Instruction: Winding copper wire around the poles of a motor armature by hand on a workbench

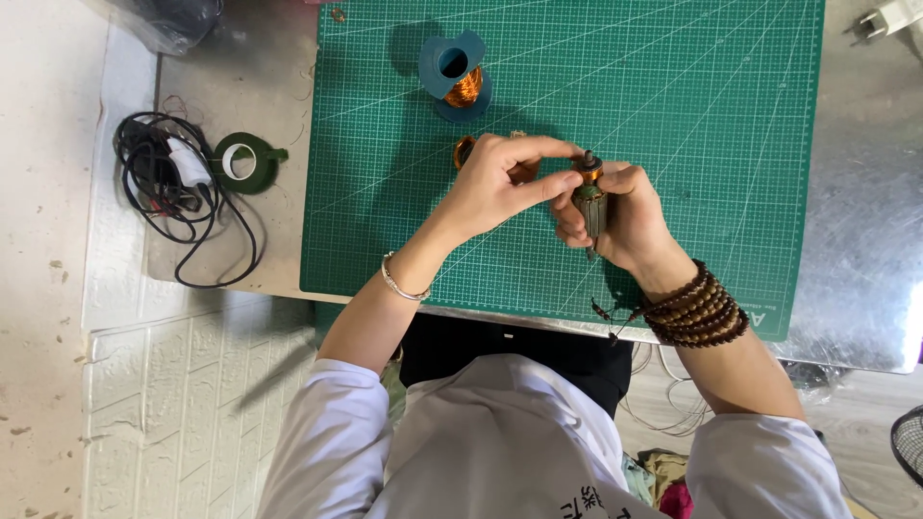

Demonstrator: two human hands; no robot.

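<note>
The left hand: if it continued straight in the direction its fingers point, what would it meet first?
The left hand points toward the motor armature held in the right hand; its fingertips already touch the armature's top.

There is a single view, taken from a camera on the person's head and aimed almost straight down. It sits close above the work, so the person's white shirt (510, 442) fills the near edge of the frame and both forearms reach away from it toward the far side. The hands, left hand (495, 187) and right hand (615, 216), meet near the middle of the picture. Beneath them the green cutting mat (673, 96) lies on the metal tabletop (856, 192) and runs to the far edge. At the left the pale floor (48, 240) shows beside the tabletop. No second view overlaps this one.
</note>
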